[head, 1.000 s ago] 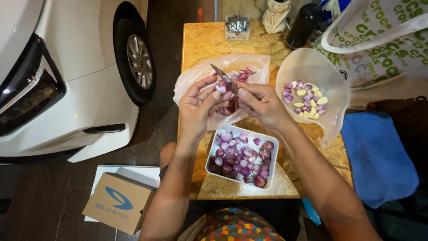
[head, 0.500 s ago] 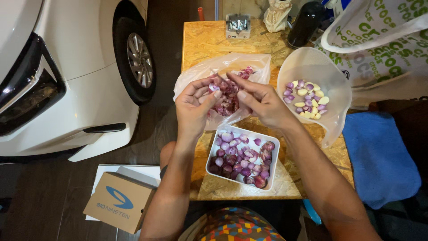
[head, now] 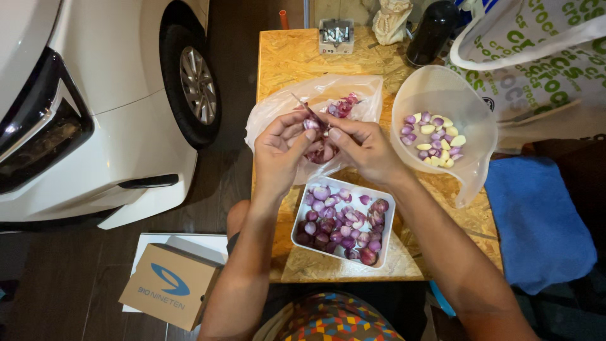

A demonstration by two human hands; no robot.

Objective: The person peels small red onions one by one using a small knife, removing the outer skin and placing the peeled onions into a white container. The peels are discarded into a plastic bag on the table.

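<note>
Both our hands, left hand and right hand, pinch one shallot with a knife above the bag, beside the tray on the surface.

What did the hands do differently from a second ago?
Very little moved. The left hand and right hand stay together over the plastic bag, holding a small shallot. The knife blade, hidden half a second ago, shows again, pointing up-left. The white tray, the clear bowl and the box have not moved.
</note>
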